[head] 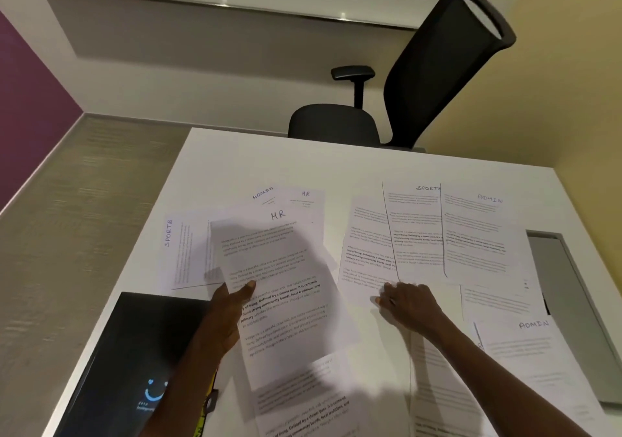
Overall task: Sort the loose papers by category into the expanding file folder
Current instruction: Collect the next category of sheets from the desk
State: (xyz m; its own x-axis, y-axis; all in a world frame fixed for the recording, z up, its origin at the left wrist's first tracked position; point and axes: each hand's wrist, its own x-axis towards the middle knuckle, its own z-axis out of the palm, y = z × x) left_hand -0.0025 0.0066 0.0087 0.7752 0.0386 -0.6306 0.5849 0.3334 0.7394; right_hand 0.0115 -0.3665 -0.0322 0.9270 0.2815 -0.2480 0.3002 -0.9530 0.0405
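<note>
Several printed sheets lie scattered over the white table point(255, 153), hand-labelled at the top. My left hand point(225, 318) holds a sheet marked HR point(286, 288) by its left edge, thumb on top, lifted a little above the others. Beneath and behind it lie an ADMIN sheet point(266, 195), another HR sheet point(308, 199) and a sideways SPORTS sheet point(183, 251). My right hand point(409, 303) rests with fingers down on the bottom edge of an unlabelled sheet point(365, 251), beside a SPORTS sheet point(417, 227) and an ADMIN sheet point(481, 234). The black expanding file folder point(134, 352) lies at the front left.
A black office chair point(404, 99) stands behind the table's far edge. A grey recessed panel point(568, 302) is set in the table at the right. Another ADMIN sheet point(535, 352) and more pages lie along the front right.
</note>
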